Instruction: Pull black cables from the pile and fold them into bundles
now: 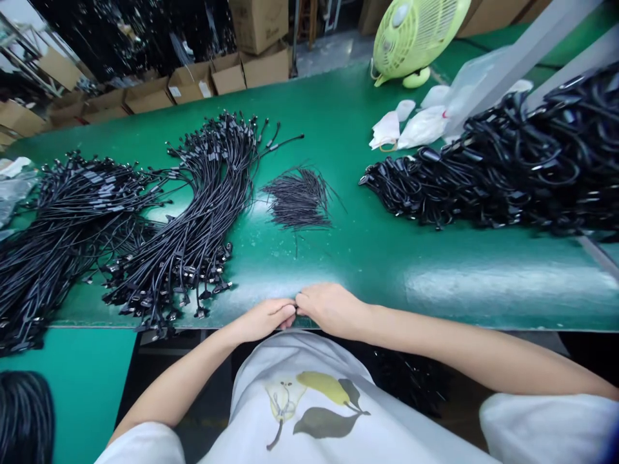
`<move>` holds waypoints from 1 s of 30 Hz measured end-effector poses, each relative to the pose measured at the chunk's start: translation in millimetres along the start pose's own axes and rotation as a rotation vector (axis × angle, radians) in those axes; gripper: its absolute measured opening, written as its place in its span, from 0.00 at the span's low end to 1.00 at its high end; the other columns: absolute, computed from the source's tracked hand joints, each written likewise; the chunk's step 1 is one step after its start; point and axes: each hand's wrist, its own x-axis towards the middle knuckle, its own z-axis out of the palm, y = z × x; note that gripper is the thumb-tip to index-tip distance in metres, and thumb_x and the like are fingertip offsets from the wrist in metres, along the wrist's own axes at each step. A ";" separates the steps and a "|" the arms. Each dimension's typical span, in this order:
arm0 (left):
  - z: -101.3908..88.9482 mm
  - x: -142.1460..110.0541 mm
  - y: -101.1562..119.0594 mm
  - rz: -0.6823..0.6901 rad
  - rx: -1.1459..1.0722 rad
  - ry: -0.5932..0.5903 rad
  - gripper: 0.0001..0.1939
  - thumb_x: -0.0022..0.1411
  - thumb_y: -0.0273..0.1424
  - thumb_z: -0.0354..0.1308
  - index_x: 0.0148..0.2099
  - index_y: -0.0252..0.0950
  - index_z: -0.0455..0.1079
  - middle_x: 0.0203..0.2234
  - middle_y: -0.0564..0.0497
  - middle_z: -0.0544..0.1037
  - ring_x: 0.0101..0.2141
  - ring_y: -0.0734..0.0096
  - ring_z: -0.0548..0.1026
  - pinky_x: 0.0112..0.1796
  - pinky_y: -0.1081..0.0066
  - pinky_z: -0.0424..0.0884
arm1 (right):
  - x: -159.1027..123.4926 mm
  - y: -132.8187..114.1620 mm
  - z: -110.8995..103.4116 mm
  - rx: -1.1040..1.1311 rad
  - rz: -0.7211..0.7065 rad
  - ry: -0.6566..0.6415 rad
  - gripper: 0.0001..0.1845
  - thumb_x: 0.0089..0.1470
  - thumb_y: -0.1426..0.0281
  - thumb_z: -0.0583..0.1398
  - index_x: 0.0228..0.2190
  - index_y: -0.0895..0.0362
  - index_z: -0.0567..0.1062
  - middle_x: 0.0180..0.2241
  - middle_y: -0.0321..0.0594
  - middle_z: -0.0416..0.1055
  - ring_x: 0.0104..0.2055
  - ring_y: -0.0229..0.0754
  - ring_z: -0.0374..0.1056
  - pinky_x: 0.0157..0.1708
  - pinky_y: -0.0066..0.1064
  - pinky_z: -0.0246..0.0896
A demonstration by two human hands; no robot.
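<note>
While the left hand (271,319) and the right hand (333,310) meet at the near edge of the table (358,270), both are curled nearly closed in the head view, fingertips pinching a dark bit (296,307). It sits between the two hands, just in front of the shirt (300,357), too small to name or to show its long axis; how each finger grips it, I cannot tell. Straight beyond, well apart from the fingertips, lies a heap of thin strands (300,200), most running left to right. The right hand, set slightly farther forward, is a little nearer to it. The left hand is nearer to the curved cables (207,193), which slant from far right to near left.
</note>
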 end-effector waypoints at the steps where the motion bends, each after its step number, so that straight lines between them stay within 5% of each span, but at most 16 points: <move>1: 0.0 0.4 -1.1 -0.015 -0.076 0.004 0.24 0.67 0.50 0.42 0.33 0.35 0.64 0.25 0.54 0.66 0.26 0.73 0.64 0.33 0.70 0.64 | 0.6 -0.3 -2.3 0.002 -0.002 -0.012 0.13 0.63 0.70 0.52 0.34 0.60 0.74 0.31 0.45 0.74 0.33 0.43 0.70 0.30 0.31 0.55; 6: 6.3 0.5 -9.2 -0.044 -0.250 0.038 0.24 0.63 0.52 0.49 0.34 0.35 0.66 0.23 0.56 0.61 0.25 0.74 0.59 0.30 0.71 0.59 | 8.7 1.5 -13.1 0.033 -0.037 -0.096 0.13 0.62 0.68 0.53 0.34 0.60 0.75 0.32 0.45 0.76 0.33 0.45 0.72 0.29 0.31 0.56; 10: 14.8 0.7 -24.3 -0.049 -0.175 0.285 0.26 0.62 0.55 0.47 0.32 0.36 0.65 0.20 0.56 0.61 0.25 0.72 0.61 0.31 0.69 0.60 | 20.9 46.7 -36.9 0.261 -0.092 0.012 0.15 0.62 0.60 0.55 0.34 0.58 0.76 0.33 0.40 0.75 0.34 0.39 0.70 0.32 0.27 0.58; 14: 18.4 4.0 -28.3 0.008 -0.354 0.498 0.24 0.62 0.53 0.49 0.32 0.36 0.64 0.18 0.59 0.57 0.22 0.75 0.57 0.30 0.70 0.60 | 31.0 129.3 -57.0 0.229 0.452 0.558 0.16 0.63 0.61 0.55 0.29 0.59 0.71 0.28 0.39 0.71 0.28 0.33 0.62 0.29 0.25 0.53; 19: 17.1 9.1 -6.2 0.138 -0.698 0.607 0.22 0.58 0.49 0.58 0.30 0.35 0.63 0.18 0.61 0.56 0.19 0.81 0.51 0.27 0.73 0.59 | 31.9 183.2 -46.2 0.276 0.683 0.629 0.19 0.61 0.66 0.56 0.20 0.53 0.60 0.18 0.33 0.59 0.25 0.33 0.53 0.29 0.27 0.49; 24: 16.3 11.3 7.2 0.205 -0.783 0.634 0.21 0.56 0.47 0.62 0.31 0.33 0.66 0.18 0.61 0.56 0.19 0.83 0.51 0.26 0.74 0.59 | 14.5 152.0 -33.4 0.494 0.729 0.565 0.15 0.55 0.75 0.58 0.21 0.52 0.59 0.17 0.32 0.58 0.24 0.35 0.54 0.29 0.29 0.50; 27: 21.1 15.8 9.8 0.203 -0.791 0.571 0.22 0.56 0.48 0.62 0.34 0.32 0.67 0.18 0.61 0.56 0.18 0.83 0.52 0.26 0.74 0.60 | 4.1 101.4 -17.6 0.646 0.589 0.453 0.07 0.56 0.69 0.56 0.27 0.54 0.65 0.19 0.33 0.65 0.24 0.35 0.60 0.27 0.28 0.54; 30: 28.5 22.7 12.0 0.209 -0.830 0.499 0.24 0.55 0.47 0.64 0.43 0.32 0.67 0.18 0.62 0.58 0.18 0.83 0.52 0.26 0.74 0.60 | 6.6 47.1 5.7 0.980 0.429 0.348 0.09 0.54 0.62 0.57 0.33 0.55 0.66 0.19 0.31 0.67 0.20 0.35 0.62 0.22 0.27 0.55</move>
